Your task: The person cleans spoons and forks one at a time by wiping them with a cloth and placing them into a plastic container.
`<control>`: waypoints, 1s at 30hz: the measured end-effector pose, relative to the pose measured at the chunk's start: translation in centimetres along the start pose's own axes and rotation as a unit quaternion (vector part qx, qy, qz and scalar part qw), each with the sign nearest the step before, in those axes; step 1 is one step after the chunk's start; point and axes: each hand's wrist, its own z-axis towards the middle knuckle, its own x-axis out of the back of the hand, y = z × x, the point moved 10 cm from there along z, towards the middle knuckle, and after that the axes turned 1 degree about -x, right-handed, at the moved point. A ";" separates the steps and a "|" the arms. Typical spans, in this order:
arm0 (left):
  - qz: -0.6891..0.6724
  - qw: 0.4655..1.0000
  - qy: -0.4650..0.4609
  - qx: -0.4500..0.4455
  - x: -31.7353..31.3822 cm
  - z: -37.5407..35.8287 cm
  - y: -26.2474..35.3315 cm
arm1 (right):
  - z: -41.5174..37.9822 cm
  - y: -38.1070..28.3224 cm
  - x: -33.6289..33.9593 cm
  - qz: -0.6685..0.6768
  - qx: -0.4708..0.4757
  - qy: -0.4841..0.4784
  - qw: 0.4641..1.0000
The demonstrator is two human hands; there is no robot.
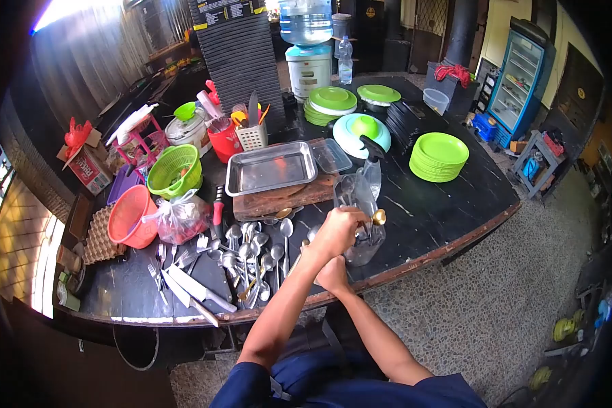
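My left hand (pixel 340 232) is closed at the rim of a clear plastic container (pixel 364 253) that has spoons in it. A gold spoon (pixel 379 217) juts out from the fingers on the right. Just below the left wrist, my right hand (pixel 332 275) is closed, and its contents are hidden. Behind the container stand another clear container (pixel 355 192) and a clear spray bottle (pixel 372 170) with a black top. Loose spoons (pixel 245 255) and forks (pixel 183 258) lie in a heap to the left, beside two white-bladed knives (pixel 198 288).
A metal tray (pixel 272 170) rests on a wooden board (pixel 279 198). Green plates (pixel 438 158) are stacked at the right. Baskets, red (pixel 133 216) and green (pixel 175 169), stand left beside a plastic bag (pixel 183 216). The black table's front edge (pixel 415 263) curves past my arms.
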 end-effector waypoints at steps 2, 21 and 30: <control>-0.030 0.998 0.045 -0.030 0.9 -0.5 0.6 | -0.3 0.6 -0.6 0.017 -0.009 -0.020 1.000; 0.329 0.865 0.101 0.365 6.4 -13.2 -19.1 | 0.2 -1.9 1.6 -0.010 0.001 0.068 0.998; -0.001 0.861 0.345 0.373 10.4 -13.5 -19.4 | 0.2 -2.8 1.7 -0.025 0.017 0.064 0.998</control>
